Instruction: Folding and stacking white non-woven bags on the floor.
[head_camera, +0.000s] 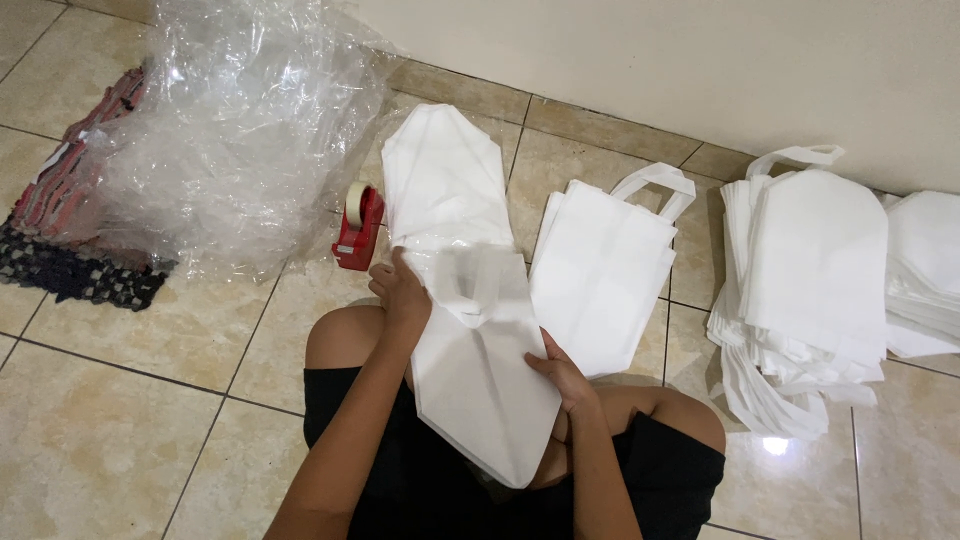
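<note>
While the left hand (402, 292) grips its top edge, the right hand (562, 372) clasps the white bag's (480, 380) side.

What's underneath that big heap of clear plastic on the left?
The clear plastic heap rests partly on a dark woven mat with reddish edging, and partly on the tiled floor. The crinkled plastic blurs whatever else lies beneath it.

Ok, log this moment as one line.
left hand: holds folded white bag upper edge | right hand: grips its right side | beside: bag stack, red tape dispenser, clear plastic
</note>
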